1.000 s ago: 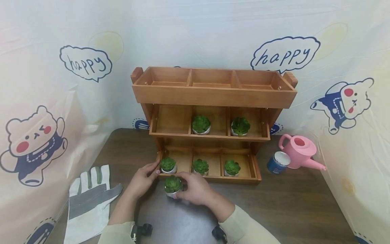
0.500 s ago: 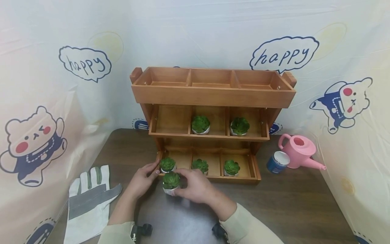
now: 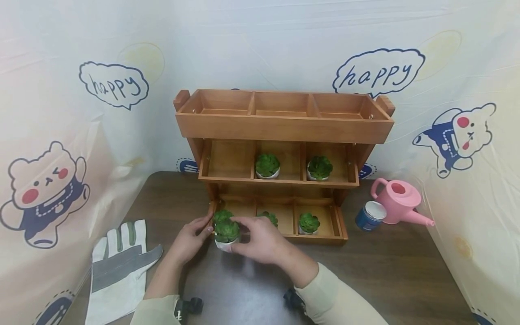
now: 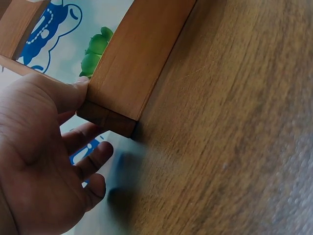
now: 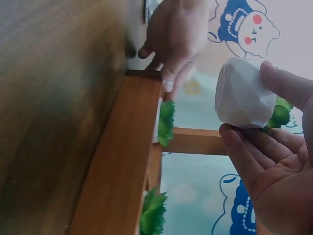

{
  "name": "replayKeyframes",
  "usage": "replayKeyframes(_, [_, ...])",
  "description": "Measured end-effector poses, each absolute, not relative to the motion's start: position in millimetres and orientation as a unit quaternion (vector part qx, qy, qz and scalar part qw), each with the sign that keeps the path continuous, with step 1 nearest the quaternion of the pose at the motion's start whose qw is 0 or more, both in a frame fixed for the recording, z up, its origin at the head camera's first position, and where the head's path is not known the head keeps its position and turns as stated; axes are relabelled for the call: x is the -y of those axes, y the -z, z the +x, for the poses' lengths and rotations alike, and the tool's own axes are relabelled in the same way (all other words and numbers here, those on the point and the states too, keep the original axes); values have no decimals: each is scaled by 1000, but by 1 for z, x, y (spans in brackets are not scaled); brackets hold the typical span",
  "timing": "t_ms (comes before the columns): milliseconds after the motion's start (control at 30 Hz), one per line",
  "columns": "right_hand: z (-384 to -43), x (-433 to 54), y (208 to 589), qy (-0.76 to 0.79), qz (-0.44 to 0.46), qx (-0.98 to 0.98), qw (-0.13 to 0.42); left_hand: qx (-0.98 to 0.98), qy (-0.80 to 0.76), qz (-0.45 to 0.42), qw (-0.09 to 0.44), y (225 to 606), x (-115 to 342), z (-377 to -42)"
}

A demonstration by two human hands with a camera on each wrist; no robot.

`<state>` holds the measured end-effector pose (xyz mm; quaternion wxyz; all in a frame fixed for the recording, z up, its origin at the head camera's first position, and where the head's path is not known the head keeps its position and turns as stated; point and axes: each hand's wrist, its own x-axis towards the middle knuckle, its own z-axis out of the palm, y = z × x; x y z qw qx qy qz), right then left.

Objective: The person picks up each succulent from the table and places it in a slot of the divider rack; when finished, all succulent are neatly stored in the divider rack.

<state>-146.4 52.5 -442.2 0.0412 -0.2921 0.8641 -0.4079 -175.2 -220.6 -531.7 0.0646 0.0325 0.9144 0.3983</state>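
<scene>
My right hand (image 3: 262, 241) grips a small succulent (image 3: 226, 231) in a white faceted pot (image 5: 244, 95), thumb on one side and fingers on the other. It hangs in front of the bottom tier of a wooden plant shelf (image 3: 284, 128), overlapping the left succulent (image 3: 222, 215) there. My left hand (image 3: 191, 239) pinches the front left corner of that tier; the left wrist view has the thumb (image 4: 73, 94) on its rim. In the bottom tier's middle, another succulent (image 3: 272, 218) is partly hidden by my right hand. A further succulent (image 3: 309, 223) sits in the right compartment.
The middle tier bears two succulents, one central (image 3: 267, 165) and one right (image 3: 320, 168). Right of the shelf stand a blue can (image 3: 370, 217) and a pink watering can (image 3: 400, 201). A white and grey glove (image 3: 119, 271) lies at the table's left.
My right hand has raised the held succulent and brought it slightly left and toward the shelf, so it now overlaps the bottom left plant. My left hand stays at the corner.
</scene>
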Motion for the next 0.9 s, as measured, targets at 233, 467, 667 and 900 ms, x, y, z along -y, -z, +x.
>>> replayKeyframes(233, [-150, -52, 428, 404, -305, -863, 16, -914, -396, 27, 79, 531, 221, -175])
replayKeyframes(467, [-155, -51, 412, 401, -326, -856, -10, -914, -399, 34, 64, 533, 222, -176])
replayKeyframes(667, [-158, -50, 399, 399, -330, -855, -19, -915, -397, 34, 59, 533, 222, -177])
replayKeyframes(900, [-163, -48, 389, 398, -337, -853, -26, -916, -395, 38, 59, 532, 222, -176])
